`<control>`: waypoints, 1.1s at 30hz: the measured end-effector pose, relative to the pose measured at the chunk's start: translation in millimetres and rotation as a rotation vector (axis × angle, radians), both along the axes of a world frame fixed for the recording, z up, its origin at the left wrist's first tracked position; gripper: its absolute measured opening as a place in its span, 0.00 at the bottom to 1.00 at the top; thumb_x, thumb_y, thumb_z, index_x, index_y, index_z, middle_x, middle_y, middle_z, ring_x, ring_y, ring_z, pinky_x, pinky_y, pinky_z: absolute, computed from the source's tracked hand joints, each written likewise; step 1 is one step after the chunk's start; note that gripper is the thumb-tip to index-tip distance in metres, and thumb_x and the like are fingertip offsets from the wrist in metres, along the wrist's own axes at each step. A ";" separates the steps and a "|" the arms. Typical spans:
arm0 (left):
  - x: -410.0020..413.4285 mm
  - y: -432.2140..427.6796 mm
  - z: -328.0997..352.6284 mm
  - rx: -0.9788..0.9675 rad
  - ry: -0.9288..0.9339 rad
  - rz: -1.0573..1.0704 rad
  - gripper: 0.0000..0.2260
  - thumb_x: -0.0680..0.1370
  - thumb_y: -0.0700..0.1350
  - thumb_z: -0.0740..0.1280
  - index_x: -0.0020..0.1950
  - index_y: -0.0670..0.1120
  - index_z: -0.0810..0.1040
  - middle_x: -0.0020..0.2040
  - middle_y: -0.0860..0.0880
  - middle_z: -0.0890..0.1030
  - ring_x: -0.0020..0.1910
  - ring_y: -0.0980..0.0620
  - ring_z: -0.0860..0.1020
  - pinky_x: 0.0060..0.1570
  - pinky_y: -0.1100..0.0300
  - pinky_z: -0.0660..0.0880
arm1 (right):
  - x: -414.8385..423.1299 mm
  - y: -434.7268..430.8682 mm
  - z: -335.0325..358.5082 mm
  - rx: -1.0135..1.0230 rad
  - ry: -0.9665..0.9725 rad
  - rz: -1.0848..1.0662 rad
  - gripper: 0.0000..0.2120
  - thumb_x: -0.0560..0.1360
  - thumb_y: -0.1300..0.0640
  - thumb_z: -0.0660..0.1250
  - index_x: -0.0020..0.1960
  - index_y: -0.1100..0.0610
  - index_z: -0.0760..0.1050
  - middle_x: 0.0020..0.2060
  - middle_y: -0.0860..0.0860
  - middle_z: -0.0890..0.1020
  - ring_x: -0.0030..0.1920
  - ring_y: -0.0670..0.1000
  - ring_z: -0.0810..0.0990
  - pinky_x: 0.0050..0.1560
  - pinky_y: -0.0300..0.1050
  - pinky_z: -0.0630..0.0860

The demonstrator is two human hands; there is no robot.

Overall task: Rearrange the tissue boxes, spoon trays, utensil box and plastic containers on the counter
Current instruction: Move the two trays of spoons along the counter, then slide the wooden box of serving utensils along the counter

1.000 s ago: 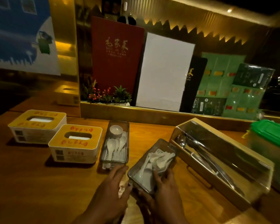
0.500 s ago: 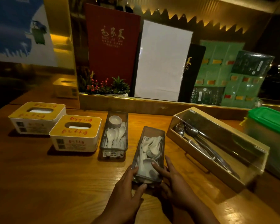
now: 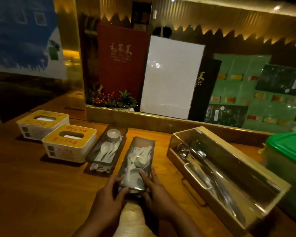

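My left hand (image 3: 108,199) and my right hand (image 3: 155,194) grip the near end of a clear spoon tray (image 3: 140,147) filled with white spoons, which lies on the wooden counter (image 3: 32,194). A second spoon tray (image 3: 94,154) with white spoons and a small cup lies just to its left, roughly parallel. Two white tissue boxes with yellow tops sit further left, one nearer (image 3: 68,144) and one behind it (image 3: 41,124). A wooden utensil box (image 3: 229,177) with metal ladles lies angled on the right. A plastic container with a green lid (image 3: 287,147) stands at the far right.
Behind the counter, a raised ledge (image 3: 143,118) carries a red menu board (image 3: 121,65), a white board (image 3: 171,77), a small plant with red berries (image 3: 109,100) and green packets (image 3: 256,93). Bare counter lies at the front left.
The tray in my hands has turned from slanted to lying lengthwise beside the other spoon tray, and has slid a little forward. Both hands stay on its near end.
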State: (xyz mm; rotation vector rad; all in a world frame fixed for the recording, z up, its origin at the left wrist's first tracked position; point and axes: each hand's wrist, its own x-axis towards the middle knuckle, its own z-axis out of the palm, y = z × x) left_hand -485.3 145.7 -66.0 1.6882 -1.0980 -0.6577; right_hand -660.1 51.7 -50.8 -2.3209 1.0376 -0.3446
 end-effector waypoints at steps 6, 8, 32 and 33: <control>-13.8 -3.8 8.7 0.054 -0.179 0.186 0.20 0.74 0.38 0.74 0.55 0.62 0.76 0.65 0.48 0.78 0.54 0.45 0.80 0.47 0.50 0.78 | -68.3 9.1 30.2 -0.097 0.077 0.059 0.41 0.77 0.46 0.66 0.74 0.29 0.38 0.80 0.47 0.43 0.78 0.54 0.55 0.70 0.44 0.60; -31.5 -13.7 17.9 -0.031 -0.359 0.273 0.21 0.71 0.35 0.75 0.56 0.58 0.77 0.67 0.46 0.74 0.57 0.41 0.79 0.49 0.45 0.78 | -114.1 16.0 46.5 -0.272 -0.003 -0.079 0.36 0.77 0.44 0.64 0.76 0.32 0.45 0.80 0.44 0.50 0.78 0.49 0.53 0.72 0.41 0.53; -152.9 -211.4 52.3 0.004 0.055 -0.121 0.34 0.76 0.58 0.70 0.79 0.55 0.61 0.77 0.45 0.67 0.72 0.41 0.70 0.56 0.48 0.74 | -254.2 15.3 -9.7 -0.170 -0.166 -0.958 0.66 0.54 0.14 0.52 0.80 0.54 0.47 0.77 0.48 0.46 0.75 0.64 0.59 0.68 0.63 0.69; -150.5 -216.7 54.7 -0.008 0.065 -0.117 0.35 0.75 0.59 0.70 0.79 0.55 0.61 0.77 0.45 0.68 0.72 0.41 0.70 0.56 0.47 0.74 | -254.2 11.1 -9.4 -0.164 -0.159 -0.949 0.66 0.54 0.14 0.51 0.80 0.54 0.45 0.77 0.47 0.44 0.75 0.63 0.58 0.69 0.62 0.68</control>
